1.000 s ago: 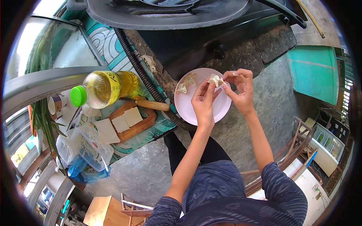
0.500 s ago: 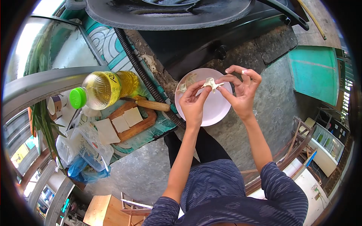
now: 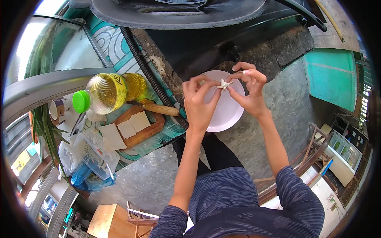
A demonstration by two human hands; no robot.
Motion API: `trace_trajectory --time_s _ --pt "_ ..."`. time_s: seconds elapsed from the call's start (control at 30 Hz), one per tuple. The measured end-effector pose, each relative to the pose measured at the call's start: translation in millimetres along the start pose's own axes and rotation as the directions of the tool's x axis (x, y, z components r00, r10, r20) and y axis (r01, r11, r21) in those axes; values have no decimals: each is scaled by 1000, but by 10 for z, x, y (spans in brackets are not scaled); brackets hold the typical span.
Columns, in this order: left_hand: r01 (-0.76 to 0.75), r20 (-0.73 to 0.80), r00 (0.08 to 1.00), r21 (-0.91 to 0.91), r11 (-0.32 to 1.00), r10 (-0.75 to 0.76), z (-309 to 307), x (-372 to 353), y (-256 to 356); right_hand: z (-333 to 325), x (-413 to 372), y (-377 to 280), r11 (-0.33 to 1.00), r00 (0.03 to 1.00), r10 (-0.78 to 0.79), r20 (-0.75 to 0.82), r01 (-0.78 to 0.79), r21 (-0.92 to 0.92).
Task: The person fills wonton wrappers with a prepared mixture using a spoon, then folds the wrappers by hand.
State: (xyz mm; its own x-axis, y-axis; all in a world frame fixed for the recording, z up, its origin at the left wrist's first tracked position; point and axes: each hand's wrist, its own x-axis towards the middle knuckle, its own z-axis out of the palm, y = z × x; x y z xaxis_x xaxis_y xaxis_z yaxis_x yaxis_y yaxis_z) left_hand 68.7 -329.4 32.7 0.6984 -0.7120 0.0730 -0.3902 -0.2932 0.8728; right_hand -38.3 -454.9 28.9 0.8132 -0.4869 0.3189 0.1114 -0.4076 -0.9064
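Observation:
A small white dumpling [image 3: 224, 84], its dough gathered into a star-like shape, is held up between my two hands. My left hand [image 3: 197, 98] pinches one side of it with thumb and forefinger. On the opposite side, the thumb and forefinger of my right hand [image 3: 253, 95] pinch its edge, while the other fingers are raised and curled. Beneath both hands is a pale pink plate [image 3: 224, 119]. My left hand covers the plate's left part. To the left, square dough wrappers [image 3: 127, 129] lie on and beside a wooden board [image 3: 154, 129].
An oil bottle with a green cap [image 3: 113, 93] lies left, near a wooden handle [image 3: 160, 110]. Plastic bags [image 3: 91, 154] sit at the counter's lower left edge. A large dark wok [image 3: 178, 22] stands over the black stove [image 3: 198, 53] ahead.
The dumpling's points have been drawn in closer together. My left hand has shifted left and turned, now covering the pale piece seen on the plate before. My right hand has moved slightly left.

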Motion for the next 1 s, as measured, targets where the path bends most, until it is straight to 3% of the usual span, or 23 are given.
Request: trace_trajectory --time_s 0.1,0.2,0.5,0.7,1.0 --pt "-28 -95 994 167 986 45 77 8 -55 47 -61 138 997 1000 -27 12 28 -71" --pt "33 -97 995 323 946 -2 108 -8 -47 95 -81 203 978 999 -31 33 37 -208" --pt "134 -134 987 409 903 -86 206 -16 -86 253 11 291 882 994 -102 45 111 -458" --pt "102 -188 981 314 944 -43 52 -76 24 278 -1 317 868 996 -77 45 89 -488" --pt "260 -284 934 117 959 -218 -407 -494 163 290 -55 207 867 996 -83 -23 61 -495"
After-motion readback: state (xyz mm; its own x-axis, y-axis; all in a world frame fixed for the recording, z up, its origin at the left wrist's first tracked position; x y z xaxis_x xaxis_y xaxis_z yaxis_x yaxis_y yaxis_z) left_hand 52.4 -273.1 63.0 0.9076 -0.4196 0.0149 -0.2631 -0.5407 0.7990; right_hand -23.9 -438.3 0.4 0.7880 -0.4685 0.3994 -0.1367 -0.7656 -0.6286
